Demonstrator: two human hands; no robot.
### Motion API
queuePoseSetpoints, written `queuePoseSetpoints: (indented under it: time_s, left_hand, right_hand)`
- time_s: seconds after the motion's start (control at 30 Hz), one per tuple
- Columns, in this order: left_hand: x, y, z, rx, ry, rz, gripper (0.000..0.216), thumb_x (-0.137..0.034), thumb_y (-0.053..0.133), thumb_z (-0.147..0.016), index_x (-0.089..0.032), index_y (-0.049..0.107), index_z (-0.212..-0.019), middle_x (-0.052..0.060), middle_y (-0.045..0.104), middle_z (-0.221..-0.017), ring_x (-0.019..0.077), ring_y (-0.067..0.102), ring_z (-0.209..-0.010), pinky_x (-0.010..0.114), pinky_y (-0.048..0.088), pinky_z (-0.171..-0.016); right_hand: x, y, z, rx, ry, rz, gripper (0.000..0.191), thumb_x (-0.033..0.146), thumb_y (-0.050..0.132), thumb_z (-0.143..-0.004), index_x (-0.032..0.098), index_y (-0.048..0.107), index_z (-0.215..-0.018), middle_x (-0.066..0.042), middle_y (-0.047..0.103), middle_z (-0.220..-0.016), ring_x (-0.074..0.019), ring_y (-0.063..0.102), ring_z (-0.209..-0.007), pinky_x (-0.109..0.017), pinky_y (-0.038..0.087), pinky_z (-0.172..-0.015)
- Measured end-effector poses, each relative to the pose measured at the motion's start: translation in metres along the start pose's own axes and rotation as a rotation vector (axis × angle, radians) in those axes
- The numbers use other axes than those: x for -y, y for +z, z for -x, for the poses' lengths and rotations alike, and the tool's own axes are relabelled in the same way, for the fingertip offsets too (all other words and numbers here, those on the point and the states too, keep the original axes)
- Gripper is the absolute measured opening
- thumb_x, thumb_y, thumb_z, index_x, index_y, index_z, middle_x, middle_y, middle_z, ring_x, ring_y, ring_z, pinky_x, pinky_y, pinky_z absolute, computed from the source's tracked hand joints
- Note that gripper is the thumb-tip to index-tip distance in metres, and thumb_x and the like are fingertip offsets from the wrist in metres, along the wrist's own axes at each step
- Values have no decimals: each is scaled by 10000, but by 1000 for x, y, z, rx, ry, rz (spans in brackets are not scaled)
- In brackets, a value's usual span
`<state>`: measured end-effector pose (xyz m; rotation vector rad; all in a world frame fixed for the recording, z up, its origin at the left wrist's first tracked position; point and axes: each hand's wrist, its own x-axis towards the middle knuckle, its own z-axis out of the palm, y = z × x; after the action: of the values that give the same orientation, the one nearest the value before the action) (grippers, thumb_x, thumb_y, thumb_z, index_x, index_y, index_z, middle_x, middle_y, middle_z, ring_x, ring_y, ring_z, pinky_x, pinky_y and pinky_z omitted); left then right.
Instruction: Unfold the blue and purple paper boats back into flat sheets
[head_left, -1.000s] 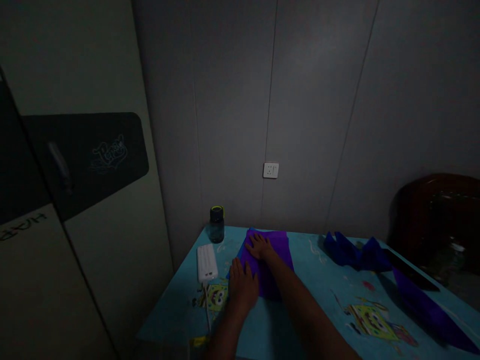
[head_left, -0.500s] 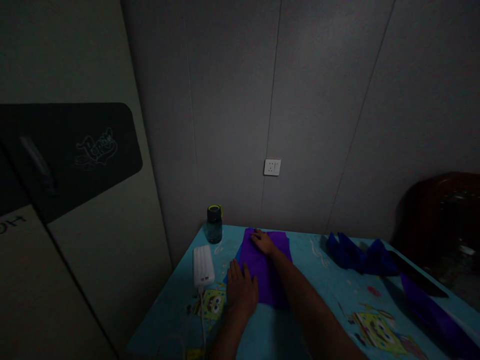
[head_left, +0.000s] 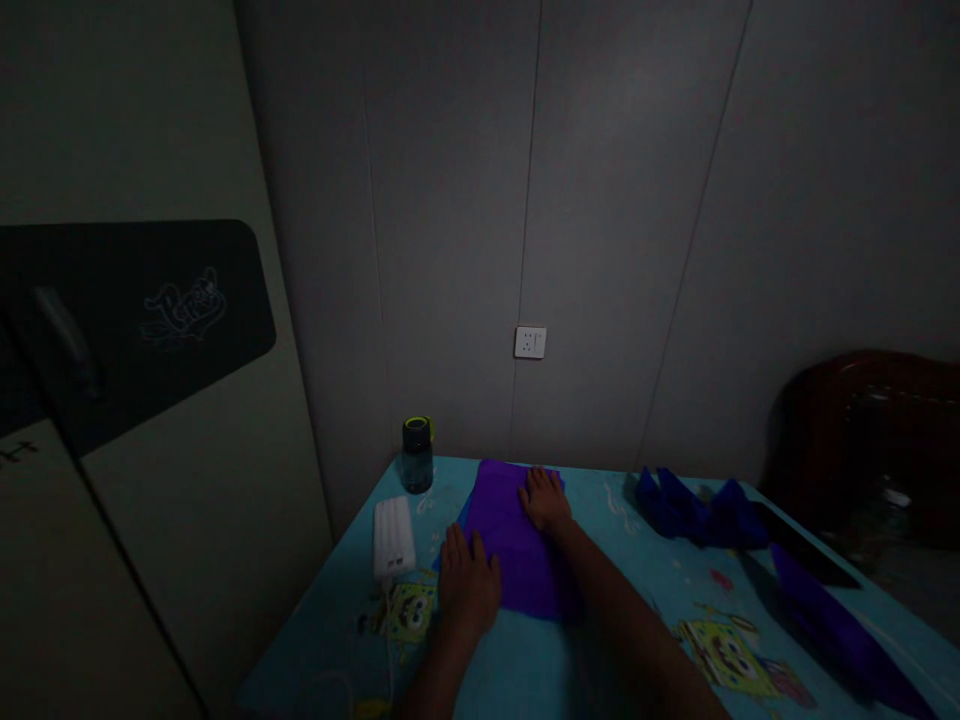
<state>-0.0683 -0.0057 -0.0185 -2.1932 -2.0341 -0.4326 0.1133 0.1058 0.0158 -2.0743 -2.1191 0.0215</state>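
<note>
Purple, thin and probably cloth-like, the sheet (head_left: 517,545) lies flat on the table (head_left: 622,600), over a blue sheet (head_left: 466,512) that peeks out along its left side. It looks light and soft, likely to crease or slide rather than break; whether it is fabric or paper, I cannot tell for sure. Its free near edge or far left corner seems the best place to pinch, with the other palm pressing the layers so they stay aligned.

Both hands are unclenched and grasp nothing: the left hand (head_left: 470,585) rests palm down at the left edge, and the right hand (head_left: 546,500) lies flat by the far right corner. Compared with 1 s ago, the right hand sits further right, leaving the far left corner uncovered; the left hand keeps nearly the same place.
</note>
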Motion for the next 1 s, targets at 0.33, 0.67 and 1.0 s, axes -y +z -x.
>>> queuePoseSetpoints:
  time_s: [0.33,0.67,1.0]
  left_hand:
    - [-2,-13,2,21,12,7,543,-345,396,-967,-41,491,-1407,251,417,-1488,376,328,-1422,487,232,-1164]
    - [11,-41,-1,-97,-69,88,525,-416,345,-984,-130,522,-1386,228,521,-1397,350,459,-1323,488,307,-1099]
    - [8,-50,-6,36,-100,403,435,-285,457,-916,-112,591,-1292,152,640,-1283,230,575,-1220,286,394,-1044]
  right_hand:
    - [6,0,148,3,-229,-177,676,587,200,-989,197,330,-1526,-91,198,-1617,-279,182,-1493,-441,155,-1211]
    - [10,-16,151,-93,14,-234,639,574,424,-927,188,516,-1427,-105,246,-1606,-354,161,-1486,-470,149,-1222]
    - [-8,1,155,-3,64,-378,723,516,502,-885,67,449,-1450,-182,228,-1601,-313,225,-1474,-383,214,-1215]
